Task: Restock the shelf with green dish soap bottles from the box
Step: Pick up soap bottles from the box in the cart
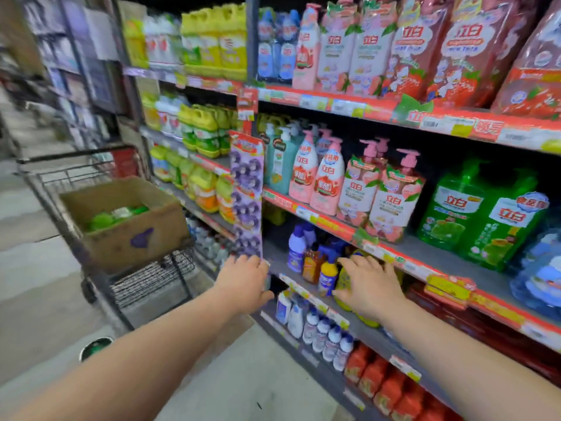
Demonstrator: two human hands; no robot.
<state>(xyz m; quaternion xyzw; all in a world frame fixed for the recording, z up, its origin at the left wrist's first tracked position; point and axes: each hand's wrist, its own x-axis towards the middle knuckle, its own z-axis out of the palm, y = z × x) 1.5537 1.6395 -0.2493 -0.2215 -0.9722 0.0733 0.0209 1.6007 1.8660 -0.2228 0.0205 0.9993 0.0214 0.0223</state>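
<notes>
The green dish soap bottles [117,216] lie in the cardboard box [127,220] riding in the shopping cart [100,238], at about nine o'clock from the hands; blur allows no sure count beyond at least two or three green shapes. On the shelf [455,259] at two o'clock stand two large green pump bottles [479,214] of the same kind, with bare board beside them.

The left hand [243,281] is spread open, holding nothing, just below the hanging purple strip [247,196]. The right hand [368,284] lies open over a yellow bottle [344,284] on the lower shelf; whether it grips is unclear.

Judged from this, the step is clearing room. Best to leave the small bottles upright, then turn to the box and lift bottles by the body, labels facing out.
</notes>
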